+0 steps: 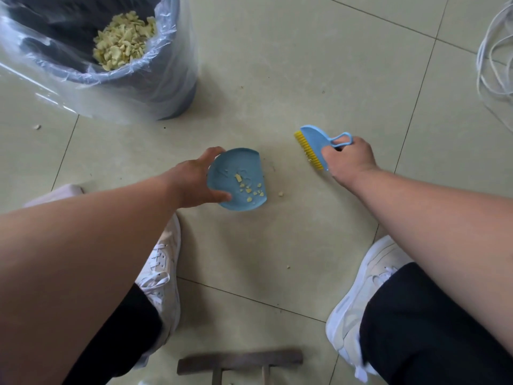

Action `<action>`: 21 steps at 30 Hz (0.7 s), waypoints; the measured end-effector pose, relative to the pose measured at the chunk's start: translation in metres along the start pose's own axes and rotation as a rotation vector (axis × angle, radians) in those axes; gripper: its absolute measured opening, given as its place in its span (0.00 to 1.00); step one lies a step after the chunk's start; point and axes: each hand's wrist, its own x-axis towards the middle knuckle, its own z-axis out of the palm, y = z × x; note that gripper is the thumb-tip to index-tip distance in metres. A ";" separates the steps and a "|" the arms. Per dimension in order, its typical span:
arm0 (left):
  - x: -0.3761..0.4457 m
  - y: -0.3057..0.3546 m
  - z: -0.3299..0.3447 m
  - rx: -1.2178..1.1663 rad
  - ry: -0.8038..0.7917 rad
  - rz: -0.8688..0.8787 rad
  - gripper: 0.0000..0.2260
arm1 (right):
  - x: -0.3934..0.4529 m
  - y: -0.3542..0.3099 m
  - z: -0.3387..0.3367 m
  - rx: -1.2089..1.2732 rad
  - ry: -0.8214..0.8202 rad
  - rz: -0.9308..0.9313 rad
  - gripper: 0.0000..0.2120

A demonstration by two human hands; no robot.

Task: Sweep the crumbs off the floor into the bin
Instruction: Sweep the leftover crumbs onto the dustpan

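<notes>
My left hand point(195, 179) grips the rear edge of a small blue dustpan point(238, 173) lying on the tiled floor, with several yellow crumbs point(251, 190) in it. One crumb point(280, 193) lies just off the pan's open edge, another point(288, 266) nearer my feet, and one point(37, 127) at the far left. My right hand point(348, 159) holds a blue hand brush point(315, 143) with yellow bristles, to the right of the pan and apart from it. The bin point(166, 79), lined with a clear plastic bag, stands at the top left with a heap of yellow crumbs point(122, 43) inside.
My two white shoes point(162, 270) point(363, 298) flank the floor below the pan. A wooden stool edge point(238, 359) shows at the bottom middle. White cables point(497, 59) lie coiled at the right edge.
</notes>
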 end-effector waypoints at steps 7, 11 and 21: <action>-0.006 -0.007 -0.014 0.111 0.000 -0.069 0.33 | -0.015 -0.004 0.021 0.067 -0.352 0.081 0.03; -0.007 -0.001 -0.018 0.152 -0.046 -0.101 0.13 | -0.028 -0.002 0.042 -0.383 -0.750 -0.183 0.07; -0.005 -0.007 -0.018 0.055 -0.083 -0.264 0.04 | -0.009 -0.012 0.045 -0.569 -0.349 -0.332 0.18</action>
